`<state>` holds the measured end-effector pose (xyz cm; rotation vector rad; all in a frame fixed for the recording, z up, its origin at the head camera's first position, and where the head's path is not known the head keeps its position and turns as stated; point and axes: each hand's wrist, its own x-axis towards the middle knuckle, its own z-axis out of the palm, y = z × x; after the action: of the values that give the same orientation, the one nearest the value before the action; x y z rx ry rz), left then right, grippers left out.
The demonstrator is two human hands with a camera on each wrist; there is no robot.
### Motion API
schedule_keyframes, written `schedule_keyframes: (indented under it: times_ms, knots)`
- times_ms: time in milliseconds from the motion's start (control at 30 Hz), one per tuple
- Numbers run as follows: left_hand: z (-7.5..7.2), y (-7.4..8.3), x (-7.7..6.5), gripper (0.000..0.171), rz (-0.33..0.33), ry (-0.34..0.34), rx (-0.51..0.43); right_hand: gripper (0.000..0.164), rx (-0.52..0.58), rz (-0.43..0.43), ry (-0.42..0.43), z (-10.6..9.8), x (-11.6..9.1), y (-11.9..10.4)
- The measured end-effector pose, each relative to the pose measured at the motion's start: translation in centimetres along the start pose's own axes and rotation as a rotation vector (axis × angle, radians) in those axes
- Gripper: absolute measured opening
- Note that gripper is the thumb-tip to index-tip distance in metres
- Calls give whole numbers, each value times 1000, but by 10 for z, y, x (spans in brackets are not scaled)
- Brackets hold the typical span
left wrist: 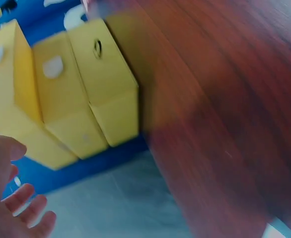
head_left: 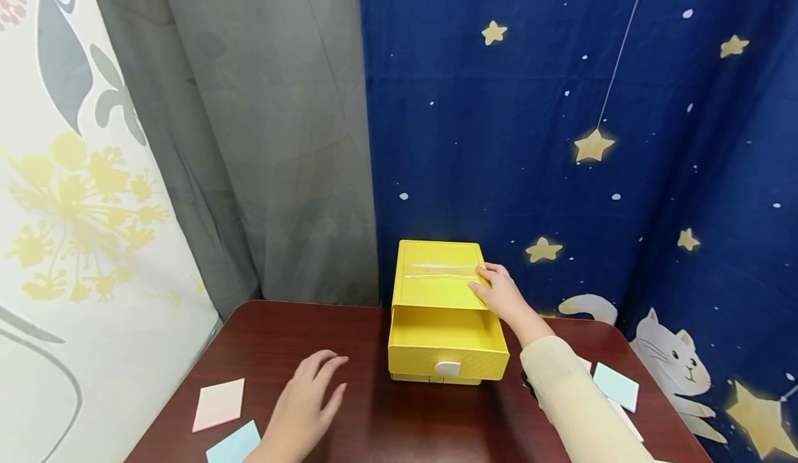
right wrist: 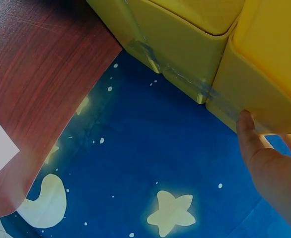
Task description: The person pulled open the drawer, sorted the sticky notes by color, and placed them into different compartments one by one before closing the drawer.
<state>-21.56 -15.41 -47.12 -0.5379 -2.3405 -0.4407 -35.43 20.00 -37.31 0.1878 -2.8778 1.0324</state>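
Observation:
A yellow drawer box (head_left: 439, 276) stands on the dark red table, with three drawers visible in the left wrist view. Its top drawer (head_left: 430, 360), with a white pull tab (head_left: 447, 368), is slid out and shows a bare inside. My right hand (head_left: 501, 295) rests on the box's upper right edge, fingers stretched over the top; in the right wrist view a fingertip (right wrist: 245, 119) touches the side wall. My left hand (head_left: 305, 397) hovers to the left of the box, apart from it, fingers spread and loosely bent. The middle drawer (left wrist: 61, 84) and bottom drawer (left wrist: 103, 74) are closed.
A pink note pad (head_left: 218, 405) and a light blue one (head_left: 234, 443) lie at the table's left. More pads, one pale blue (head_left: 616, 385), lie at the right, partly behind my sleeve (head_left: 564, 387). A blue star-patterned curtain (head_left: 486, 137) hangs behind the table.

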Motion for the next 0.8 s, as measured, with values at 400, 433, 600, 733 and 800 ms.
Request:
schedule_keyframes:
  times_ms: [400,433,600,733,800]
  knots:
    - [-10,-60,-40,84,-323,-411,174,59,19,13,-2,-1,1,1]
    - [-10,-64,-43,85,-342,-443,173,59,19,14,-2,-1,1,1]
    - [-12,-85,-59,91,-447,-606,118,58,11,3,0,-1,1,1]
    - [-14,-101,-65,100,-546,-728,97,58,7,-4,4,-1,1,0]
    - [-16,-108,-68,106,-570,-768,109,57,5,-4,4,-1,1,-1]
